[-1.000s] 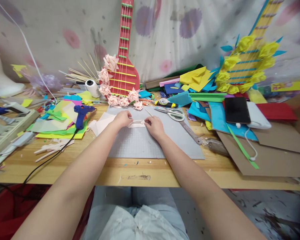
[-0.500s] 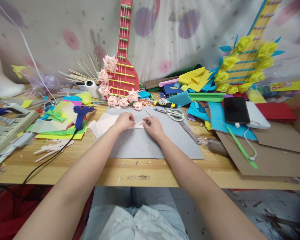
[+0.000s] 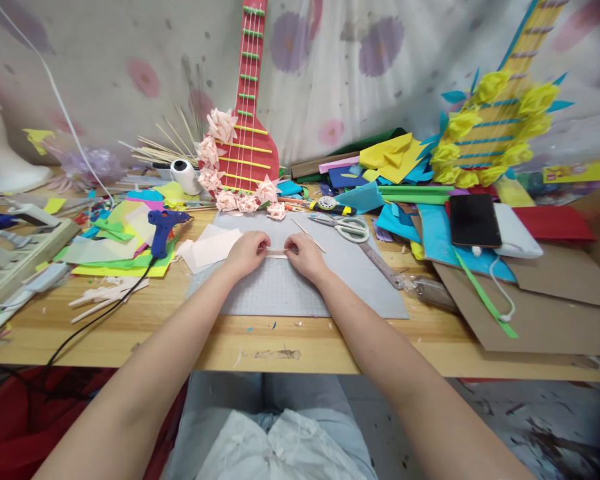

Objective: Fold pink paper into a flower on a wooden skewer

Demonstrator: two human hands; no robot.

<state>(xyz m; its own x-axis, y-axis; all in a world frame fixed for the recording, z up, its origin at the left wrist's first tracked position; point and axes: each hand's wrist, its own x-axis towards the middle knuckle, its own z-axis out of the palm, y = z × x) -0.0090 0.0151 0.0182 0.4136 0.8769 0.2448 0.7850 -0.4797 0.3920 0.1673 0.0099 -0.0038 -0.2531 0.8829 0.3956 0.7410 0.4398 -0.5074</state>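
Observation:
A narrow pale pink paper strip (image 3: pixel 277 253) lies across the grey cutting mat (image 3: pixel 275 293), stretched between my two hands. My left hand (image 3: pixel 250 252) has its fingers curled and closed on the strip's left end. At the other end my right hand (image 3: pixel 305 253) pinches the paper in the same way. Just beyond the right hand a thin stick (image 3: pixel 307 233) rests on the mat. Left of my left hand lie pale pink paper sheets (image 3: pixel 213 248). Scissors with pale handles (image 3: pixel 353 230) and a metal ruler (image 3: pixel 380 265) are to the right.
Behind the mat stands a red guitar-shaped craft (image 3: pixel 250 157) with pink paper flowers; a yellow one (image 3: pixel 490 133) is at right. A blue glue gun (image 3: pixel 161 230) with a black cord stands at left. Cardboard (image 3: pixel 530 327) and a phone (image 3: pixel 475 220) lie at right.
The paper between my hands now looks narrower and more rolled or folded. My fingers have curled in tighter, and the thin stick beyond my right hand shows more fully.

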